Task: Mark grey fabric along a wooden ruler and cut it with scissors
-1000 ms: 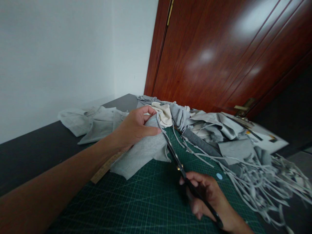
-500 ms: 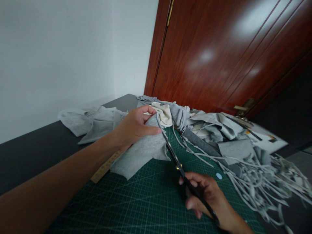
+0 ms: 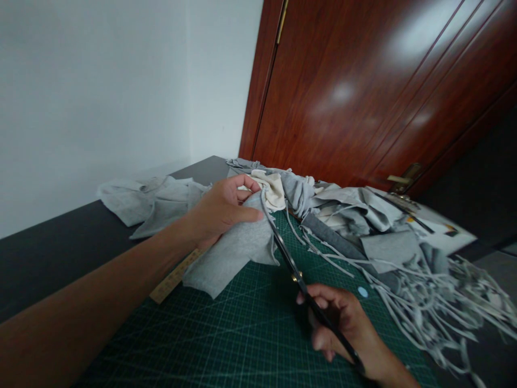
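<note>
My left hand (image 3: 230,207) pinches the upper end of a light grey fabric piece (image 3: 230,258), which hangs over a green cutting mat (image 3: 242,328). My right hand (image 3: 343,323) is wrapped round the handles of black scissors (image 3: 297,277). Their blades point up and away, with the tips at the fabric's right edge, close to my left fingertips. A narrow strip curls along that edge by the blades. Under my left wrist lies a wooden ruler (image 3: 173,277), partly hidden by the hand and fabric.
Grey and cream fabric scraps (image 3: 347,210) are heaped along the far side. Many thin cut strips (image 3: 424,307) tangle at the right. More grey pieces (image 3: 161,202) lie at the left on the dark table (image 3: 60,242). A round pale disc (image 3: 362,292) rests on the mat.
The left thumb has shifted slightly left along the fabric, and the fabric's right corner has moved a little left. The scissors have hardly moved.
</note>
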`<state>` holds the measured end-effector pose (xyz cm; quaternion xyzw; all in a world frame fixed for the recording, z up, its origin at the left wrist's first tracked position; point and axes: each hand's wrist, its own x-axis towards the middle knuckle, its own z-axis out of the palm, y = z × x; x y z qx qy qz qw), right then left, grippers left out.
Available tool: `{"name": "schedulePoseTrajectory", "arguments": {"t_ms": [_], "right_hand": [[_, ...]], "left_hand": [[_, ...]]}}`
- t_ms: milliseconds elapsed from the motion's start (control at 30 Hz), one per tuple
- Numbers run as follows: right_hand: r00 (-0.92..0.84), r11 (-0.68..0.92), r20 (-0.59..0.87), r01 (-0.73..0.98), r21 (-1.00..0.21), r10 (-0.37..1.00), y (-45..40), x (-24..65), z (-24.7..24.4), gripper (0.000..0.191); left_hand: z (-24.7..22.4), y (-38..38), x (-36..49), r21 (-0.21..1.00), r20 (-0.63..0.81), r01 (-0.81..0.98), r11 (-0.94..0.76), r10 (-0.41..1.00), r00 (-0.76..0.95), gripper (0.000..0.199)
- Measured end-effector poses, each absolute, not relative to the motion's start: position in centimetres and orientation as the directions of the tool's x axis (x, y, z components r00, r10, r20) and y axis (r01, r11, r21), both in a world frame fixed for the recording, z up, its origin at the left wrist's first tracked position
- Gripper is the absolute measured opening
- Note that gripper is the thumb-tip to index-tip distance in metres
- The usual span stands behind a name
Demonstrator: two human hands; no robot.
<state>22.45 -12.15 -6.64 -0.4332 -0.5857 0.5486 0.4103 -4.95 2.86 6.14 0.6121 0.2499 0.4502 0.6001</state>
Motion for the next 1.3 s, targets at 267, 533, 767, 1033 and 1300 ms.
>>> {"name": "schedulePoseTrajectory", "arguments": {"t_ms": [267, 533, 767, 1033, 1300], "right_hand": [[-0.303, 0.011, 0.007, 0.010, -1.000, 0.953, -12.2, 22.6, -7.5, 0.067], [-0.304, -0.021, -0.011, -0.031, -0.999, 0.953, -12.1, 22.8, -8.1, 0.070], [-0.310, 0.030, 0.028, 0.002, -1.000, 0.950, -12.2, 22.6, -7.3, 0.072], [-0.298, 0.034, 0.022, 0.038, -0.999, 0.954, -12.2, 22.5, -6.9, 0.067], [-0.298, 0.045, 0.017, 0.086, -0.995, 0.954, -12.2, 22.3, -6.2, 0.064]], "left_hand": [[5.9, 2.9, -4.8, 0.960, 0.270, -0.201, -0.197, 0.845, 0.461, 0.050], [5.8, 2.9, -4.8, 0.960, 0.259, -0.222, -0.170, 0.840, 0.477, 0.050], [6.0, 2.8, -5.0, 0.971, 0.201, -0.218, -0.099, 0.832, 0.517, 0.054], [5.9, 2.8, -4.9, 0.967, 0.206, -0.236, -0.092, 0.828, 0.521, 0.054], [6.2, 2.8, -5.0, 0.964, 0.205, -0.253, -0.080, 0.830, 0.518, 0.051]]}}
